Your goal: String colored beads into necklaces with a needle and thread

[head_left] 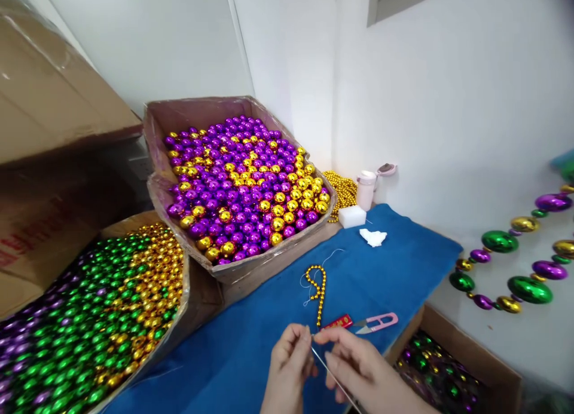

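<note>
Both hands meet at the front of the blue cloth. My left hand [290, 366] is closed, thumb and forefinger pinching the upper end of a long thin metal needle [329, 372]. My right hand [359, 363] is closed on the same needle, its forefinger reaching to that end while the shaft slants down under the palm. Any thread at the fingertips is too fine to make out. Just beyond the fingers lies a string of small gold beads [321, 291], looped at its far end, with loose thread around it. Pink-handled thread snips [381, 322] and a red packet [338, 323] lie close by.
A carton [242, 270] of purple and gold beads stands at the back left. Another carton [185, 282] holds green, gold and purple beads. Gold bead strands [343, 190], a pink bottle [366, 190] and a white block [352, 217] sit behind. Large bead necklaces [500, 242] hang right.
</note>
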{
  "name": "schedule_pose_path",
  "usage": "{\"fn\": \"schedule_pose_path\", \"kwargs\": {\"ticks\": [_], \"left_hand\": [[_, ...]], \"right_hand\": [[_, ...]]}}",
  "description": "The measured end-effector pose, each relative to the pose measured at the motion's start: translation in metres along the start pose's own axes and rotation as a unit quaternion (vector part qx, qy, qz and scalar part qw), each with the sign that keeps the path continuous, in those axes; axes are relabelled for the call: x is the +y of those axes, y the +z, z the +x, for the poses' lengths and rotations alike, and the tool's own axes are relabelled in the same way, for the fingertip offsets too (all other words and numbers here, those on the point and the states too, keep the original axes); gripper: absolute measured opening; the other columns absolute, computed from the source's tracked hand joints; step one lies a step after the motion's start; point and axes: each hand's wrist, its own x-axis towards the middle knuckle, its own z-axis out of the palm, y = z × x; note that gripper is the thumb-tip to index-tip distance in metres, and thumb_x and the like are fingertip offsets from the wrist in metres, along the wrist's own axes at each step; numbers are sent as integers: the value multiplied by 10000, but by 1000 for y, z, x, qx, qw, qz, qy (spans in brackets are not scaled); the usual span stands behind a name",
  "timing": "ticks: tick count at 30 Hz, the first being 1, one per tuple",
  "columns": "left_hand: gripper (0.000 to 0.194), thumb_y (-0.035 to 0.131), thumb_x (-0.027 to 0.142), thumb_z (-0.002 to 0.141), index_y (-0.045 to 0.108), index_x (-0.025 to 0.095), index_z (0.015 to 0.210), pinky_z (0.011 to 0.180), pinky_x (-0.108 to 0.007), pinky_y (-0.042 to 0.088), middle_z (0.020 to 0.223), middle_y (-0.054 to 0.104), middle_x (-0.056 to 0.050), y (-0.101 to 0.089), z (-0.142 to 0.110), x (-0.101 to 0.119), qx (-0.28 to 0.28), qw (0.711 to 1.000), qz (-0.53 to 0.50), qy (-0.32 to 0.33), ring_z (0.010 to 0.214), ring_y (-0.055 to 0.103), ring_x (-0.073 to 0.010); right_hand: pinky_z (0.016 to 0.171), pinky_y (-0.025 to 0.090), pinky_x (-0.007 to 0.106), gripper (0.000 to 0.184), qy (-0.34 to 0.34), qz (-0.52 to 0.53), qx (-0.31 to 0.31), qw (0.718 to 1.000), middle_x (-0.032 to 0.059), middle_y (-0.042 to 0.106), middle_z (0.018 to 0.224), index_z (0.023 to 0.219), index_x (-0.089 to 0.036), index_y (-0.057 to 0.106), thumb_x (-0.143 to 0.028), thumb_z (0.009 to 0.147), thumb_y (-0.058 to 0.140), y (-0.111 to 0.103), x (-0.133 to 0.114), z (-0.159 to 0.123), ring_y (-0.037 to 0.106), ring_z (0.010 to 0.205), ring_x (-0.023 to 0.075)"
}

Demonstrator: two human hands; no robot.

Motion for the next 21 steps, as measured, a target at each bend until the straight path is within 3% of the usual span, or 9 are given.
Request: {"fn": "schedule_pose_path", "kwargs": {"ticks": [2,3,5,8,10,13,17,21], "left_hand": [[327,765,448,653,592,172,644,504,-214,407,615,547,22,3,-1,9,1,1000,-3,20,522,480,-104],[313,759,440,664,606,168,652,541,-230,427,709,603,-9,5,-2,15,4,999,-4,33,586,529,-128],[286,742,422,689,633,159,663,619,-264,452,908,655,-67,10,-3,26,12,998,-2,69,722,587,-179],[271,725,407,714,657,147,679,723,-300,452,1071,648,-113,10,3,41,55,989,6,139,909,590,-247],[294,713,436,718,686,150,782,734,-293,437,1062,653,-107,-1,12,46,118,976,7,181,942,570,-247],[369,772,462,633,691,169,842,736,-243,401,917,663,-38,-29,29,47,210,952,2,222,907,536,-201],[350,834,437,546,687,160,703,653,-221,385,686,615,10,-51,44,36,215,953,-9,213,735,513,-160],[366,802,474,591,681,143,687,595,-240,421,731,621,-26,-48,45,28,160,971,-72,163,716,551,-166]], "right_hand": [[676,546,284,307,14,162,1,987,48,687,868,1103,-210,577,-436,919,483,5,2,4,680,744,145],[729,549,315,330,-8,178,18,984,70,691,926,1099,-202,593,-454,902,512,8,2,7,685,812,164],[760,552,336,334,-64,130,78,986,89,691,969,1098,-200,617,-449,889,539,16,0,16,686,847,180],[645,544,282,302,-116,37,146,982,64,668,893,982,-196,657,-430,921,477,17,-11,36,661,719,145],[589,491,244,301,-134,9,170,976,20,624,763,902,-193,639,-414,940,438,5,-25,56,604,649,119],[546,415,219,303,-158,-29,204,966,-44,539,605,861,-206,573,-405,968,371,-31,-55,94,522,557,95],[546,432,208,290,-177,-70,143,971,-30,620,715,829,-211,539,-423,957,389,-66,-87,133,553,542,77],[528,466,216,309,-146,-96,71,982,-8,651,735,826,-199,532,-432,957,377,-49,-75,130,613,563,99]]}}
